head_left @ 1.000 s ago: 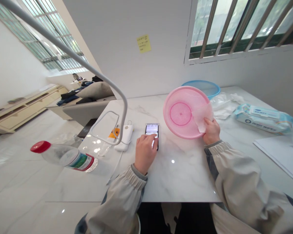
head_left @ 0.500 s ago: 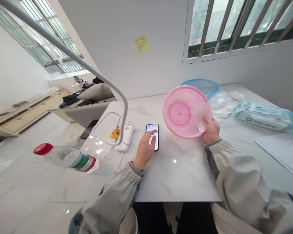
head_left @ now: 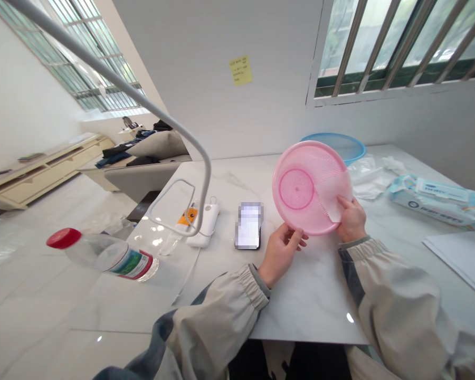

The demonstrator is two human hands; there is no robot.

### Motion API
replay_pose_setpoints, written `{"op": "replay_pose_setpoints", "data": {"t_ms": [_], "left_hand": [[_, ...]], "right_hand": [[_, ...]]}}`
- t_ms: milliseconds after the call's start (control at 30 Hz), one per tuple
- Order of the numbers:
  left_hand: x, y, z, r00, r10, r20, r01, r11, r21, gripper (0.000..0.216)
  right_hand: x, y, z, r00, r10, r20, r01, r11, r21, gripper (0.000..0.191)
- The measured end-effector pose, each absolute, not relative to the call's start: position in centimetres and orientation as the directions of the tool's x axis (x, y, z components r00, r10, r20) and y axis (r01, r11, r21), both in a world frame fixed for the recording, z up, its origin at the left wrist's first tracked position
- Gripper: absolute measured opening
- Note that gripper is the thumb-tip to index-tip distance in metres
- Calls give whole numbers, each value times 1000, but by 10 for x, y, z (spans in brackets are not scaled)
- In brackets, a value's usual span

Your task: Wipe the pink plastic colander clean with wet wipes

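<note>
Over on the right half of the marble table [head_left: 309, 301], what's going on with that pink plastic sieve [head_left: 301, 187]? It looks tilted up, with its face toward the camera

Yeah, it's up off the tabletop, with a thin translucent wipe [head_left: 334, 195] draped over its right edge. The right hand [head_left: 352, 219] has the wipe pinched there, thumb [head_left: 340, 200] across the front and the other fingers mostly out of sight behind the rim. It's closed enough to hold both together

And the left hand [head_left: 280, 255]?

Open, fingers loosely spread and a bit curled, right by the lower rim. Can't tell from this angle whether the fingertips [head_left: 301, 236] touch the plastic or sit just beside it. Nothing's held in that hand

Any tips for that hold?

Flat finger pads would probably work better than just the tips, so the wipe doesn't snag or slide on the mesh. A light hand under the lower rim would steady the tilt too

What's nearby?

Behind it there's a blue mesh basket [head_left: 332, 143], with a pack of baby wipes [head_left: 439, 201] off to the right. Left of the left hand is a phone [head_left: 248, 226], its screen blurred out
</note>
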State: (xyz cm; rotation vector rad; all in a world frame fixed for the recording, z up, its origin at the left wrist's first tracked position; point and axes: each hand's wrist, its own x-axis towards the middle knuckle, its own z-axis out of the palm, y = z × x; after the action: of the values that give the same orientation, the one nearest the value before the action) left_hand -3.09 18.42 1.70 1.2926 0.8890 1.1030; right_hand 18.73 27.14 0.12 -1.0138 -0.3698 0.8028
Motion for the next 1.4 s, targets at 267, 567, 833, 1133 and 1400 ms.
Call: {"op": "replay_pose_setpoints", "data": {"t_ms": [267, 567, 833, 1133, 1400], "left_hand": [[-42, 182, 21, 302, 944, 136, -7, -140, 990, 45], [-43, 181, 24, 289, 939, 188, 56, -212, 976, 41], [-43, 181, 23, 238, 939, 250, 74, -275, 959, 40], [-44, 180, 28, 211, 908, 361, 81, -384, 920, 37], [-45, 178, 27, 113, 928, 354, 61, -362, 930, 41]], "right_hand": [[182, 268, 8, 619, 779, -97, -442, 245, -863, 32], [177, 266, 10, 571, 819, -66, -406, 211, -889, 33], [186, 267, 1, 627, 773, 98, -180, 265, -947, 27], [195, 273, -8, 689, 701, 183, -115, 356, -928, 37], [178, 267, 7, 619, 783, 68, -372, 369, -852, 46]]}}
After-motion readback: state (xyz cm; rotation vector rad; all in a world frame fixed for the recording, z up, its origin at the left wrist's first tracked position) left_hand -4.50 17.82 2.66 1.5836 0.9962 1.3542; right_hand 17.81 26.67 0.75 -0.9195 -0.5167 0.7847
